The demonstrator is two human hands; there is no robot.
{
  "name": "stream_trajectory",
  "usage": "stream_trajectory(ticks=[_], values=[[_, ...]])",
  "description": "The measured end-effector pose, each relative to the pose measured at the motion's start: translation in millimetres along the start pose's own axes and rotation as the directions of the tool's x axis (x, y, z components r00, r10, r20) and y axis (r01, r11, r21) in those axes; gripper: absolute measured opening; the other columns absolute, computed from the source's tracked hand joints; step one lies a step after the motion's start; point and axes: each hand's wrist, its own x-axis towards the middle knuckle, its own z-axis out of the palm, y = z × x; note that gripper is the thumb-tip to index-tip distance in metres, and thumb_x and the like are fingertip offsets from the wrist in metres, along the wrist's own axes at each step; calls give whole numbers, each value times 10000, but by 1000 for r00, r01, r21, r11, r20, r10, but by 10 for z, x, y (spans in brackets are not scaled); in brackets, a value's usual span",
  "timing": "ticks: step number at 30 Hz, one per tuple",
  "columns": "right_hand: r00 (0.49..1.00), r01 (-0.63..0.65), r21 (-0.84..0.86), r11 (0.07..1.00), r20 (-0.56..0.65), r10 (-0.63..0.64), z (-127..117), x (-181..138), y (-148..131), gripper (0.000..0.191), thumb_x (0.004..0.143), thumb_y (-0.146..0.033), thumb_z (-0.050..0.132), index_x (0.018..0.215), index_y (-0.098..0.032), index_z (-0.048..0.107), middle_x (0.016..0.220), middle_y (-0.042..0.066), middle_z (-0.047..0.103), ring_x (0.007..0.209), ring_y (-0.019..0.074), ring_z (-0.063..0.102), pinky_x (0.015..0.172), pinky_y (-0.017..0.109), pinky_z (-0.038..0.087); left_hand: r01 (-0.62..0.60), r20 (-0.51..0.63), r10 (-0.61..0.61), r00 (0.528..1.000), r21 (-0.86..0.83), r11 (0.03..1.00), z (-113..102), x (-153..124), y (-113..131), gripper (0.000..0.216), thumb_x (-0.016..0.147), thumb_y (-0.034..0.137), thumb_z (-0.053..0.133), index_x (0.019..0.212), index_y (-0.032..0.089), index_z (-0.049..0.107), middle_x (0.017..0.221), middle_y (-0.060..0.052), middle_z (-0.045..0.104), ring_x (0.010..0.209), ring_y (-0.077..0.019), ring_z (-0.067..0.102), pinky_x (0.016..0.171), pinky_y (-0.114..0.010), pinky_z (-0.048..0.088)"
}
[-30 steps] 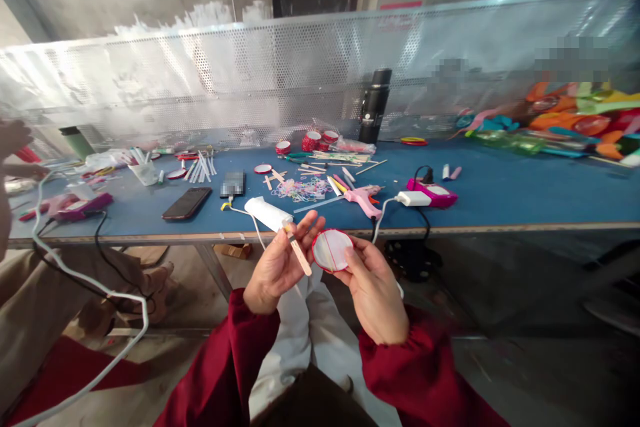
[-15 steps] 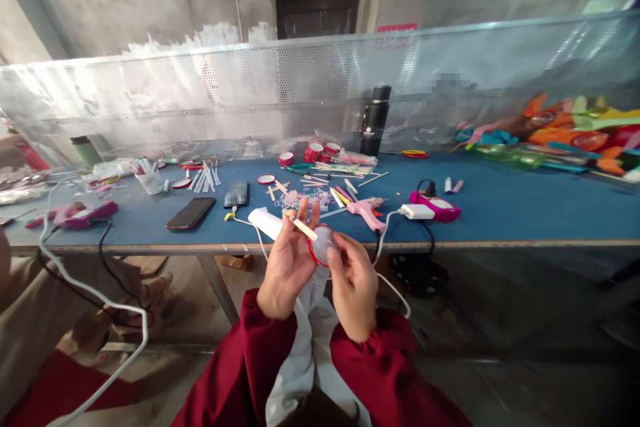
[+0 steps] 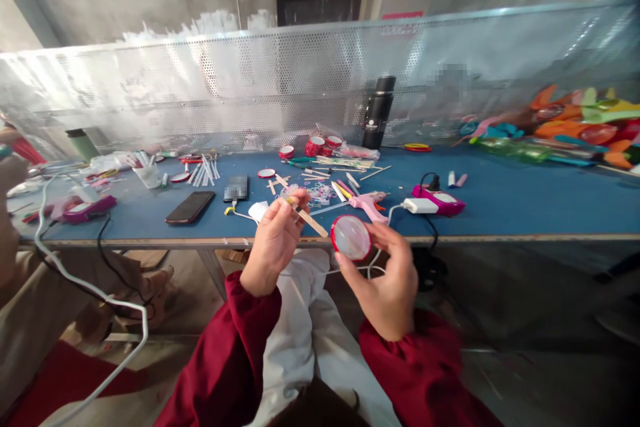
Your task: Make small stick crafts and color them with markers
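My left hand pinches a flat wooden craft stick near its upper end; the stick slants down to the right. My right hand holds a round, red-rimmed disc by its edge between thumb and fingers. Its face is pale and glossy. The stick's lower end points at the disc's left rim; whether they touch I cannot tell. Both hands are over my lap at the table's front edge. Beyond them lie a pink hot glue gun, several markers and small coloured rubber bands.
The blue table carries a dark phone, a black flask, red-rimmed round pieces and a magenta power strip. Colourful items are piled at right. A perforated metal screen stands behind. A person sits at left.
My hands have moved apart. The right hand carried the red-rimmed disc rightward, away from the left hand, and the craft stick now tilts lower.
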Motion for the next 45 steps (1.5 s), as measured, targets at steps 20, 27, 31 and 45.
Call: stream_trajectory(ticks=[20,27,31,45], values=[[991,94,-109,990,-86,-104,-25,-163,-299,688,793,-497,865,1379,-277,579,1248,141,657,1147,379,622,1053,606,481,-82,173,37,984,261,962,35,84,75,279,729,453,941,759,217,794,1077,-74,764,1082,-239,668,986,-362,509],[991,85,-135,987,-95,-99,-8,-132,-348,671,796,-538,860,1348,-268,593,1224,140,669,1147,380,623,1058,598,472,-112,231,45,972,286,951,32,77,92,254,765,450,916,777,219,810,1065,-76,763,1055,-231,675,981,-360,506],[992,77,-149,986,-85,-91,-12,-130,-345,663,806,-552,846,1346,-271,582,1224,138,670,1147,375,624,1057,591,475,-87,231,17,973,297,951,30,62,83,272,760,455,917,758,208,803,1084,-85,761,1047,-237,677,971,-363,512],[966,219,-218,951,-87,-242,-7,-119,-317,668,823,-538,844,1344,-217,577,1196,134,690,1094,339,654,991,542,510,-81,255,6,967,283,956,22,58,90,231,775,407,910,798,198,812,1060,-69,752,958,-181,667,833,-274,515]])
